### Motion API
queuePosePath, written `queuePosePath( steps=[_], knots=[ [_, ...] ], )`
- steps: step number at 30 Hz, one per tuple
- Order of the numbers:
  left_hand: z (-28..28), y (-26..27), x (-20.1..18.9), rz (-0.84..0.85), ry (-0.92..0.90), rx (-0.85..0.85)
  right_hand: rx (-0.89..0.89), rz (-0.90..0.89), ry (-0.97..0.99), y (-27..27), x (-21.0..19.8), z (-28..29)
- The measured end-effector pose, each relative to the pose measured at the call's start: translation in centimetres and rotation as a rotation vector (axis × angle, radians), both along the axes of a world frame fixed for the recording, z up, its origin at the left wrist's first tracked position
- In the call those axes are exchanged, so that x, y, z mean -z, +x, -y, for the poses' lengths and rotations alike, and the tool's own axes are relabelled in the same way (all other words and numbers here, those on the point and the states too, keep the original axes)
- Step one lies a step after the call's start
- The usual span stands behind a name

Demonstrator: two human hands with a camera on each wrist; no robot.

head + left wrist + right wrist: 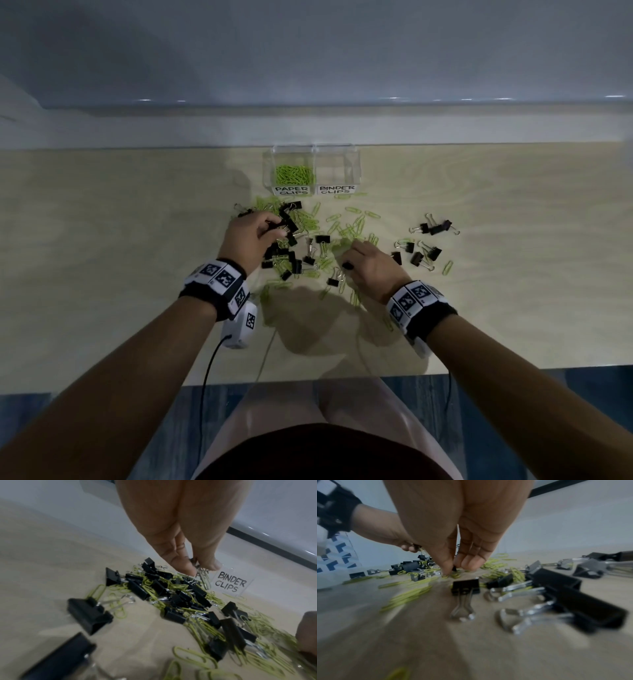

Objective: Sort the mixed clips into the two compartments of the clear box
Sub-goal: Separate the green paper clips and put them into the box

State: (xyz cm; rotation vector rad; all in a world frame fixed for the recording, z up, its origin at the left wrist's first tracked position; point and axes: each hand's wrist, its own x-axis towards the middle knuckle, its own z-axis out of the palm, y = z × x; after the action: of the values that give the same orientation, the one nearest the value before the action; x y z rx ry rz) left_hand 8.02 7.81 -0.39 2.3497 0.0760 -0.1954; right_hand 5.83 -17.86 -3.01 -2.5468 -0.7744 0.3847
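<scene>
Nearest the person, the pale wooden table (102, 240) carried a few loose green paper clips (356, 226) and, just beyond its near edge, both wrists with their marker bands (219, 284).

The right hand (368, 263) was down among the scattered clips near the middle of the spread, fingers curled with the fingertips (467, 563) drawn close to the thumb. In the right wrist view a small black piece sat between them, touching the paper clips on the table; whether it was truly gripped could not be told. A black binder clip (465, 586) lay flat just in front of that hand, its wire handles pointing toward the camera.

The left hand (253, 233) hovered over the denser heap of black binder clips (284, 236) and green clips to the left. Its thumb and fingers (181, 563) were pinched narrowly on a binder clip lifted off the heap.

A smaller group of binder clips (424, 246) lay well apart to the right.

Farthest off, against the wall, stood the clear box (354, 164). Its left compartment, labelled PAPER CLIPS (293, 190), held a mound of green clips (294, 173); the right compartment, labelled BINDER CLIPS (336, 189), looked bare.
</scene>
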Motion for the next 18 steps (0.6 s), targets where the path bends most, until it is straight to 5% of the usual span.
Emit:
queuePosePath(
  steps=[4, 8, 13, 18],
  knots=[
    [-1.1, -1.1, 0.9, 0.011, 0.073, -0.023, 0.151, -0.054, 0.071, -0.6, -0.5, 1.3],
    [-1.1, -1.8, 1.2, 0.008, 0.258, -0.022, 0.487, 0.016, 0.113, -0.7, -0.5, 4.6],
    [2.9, -1.4, 0.8, 0.087, 0.295, 0.203, 0.906, 0.069, 0.043, -0.6, -0.2, 9.6],
    [7.7, 0.2, 1.4, 0.003, 0.321, 0.338, 0.936, 0.133, -0.025, -0.6, 0.3, 11.5]
  ],
)
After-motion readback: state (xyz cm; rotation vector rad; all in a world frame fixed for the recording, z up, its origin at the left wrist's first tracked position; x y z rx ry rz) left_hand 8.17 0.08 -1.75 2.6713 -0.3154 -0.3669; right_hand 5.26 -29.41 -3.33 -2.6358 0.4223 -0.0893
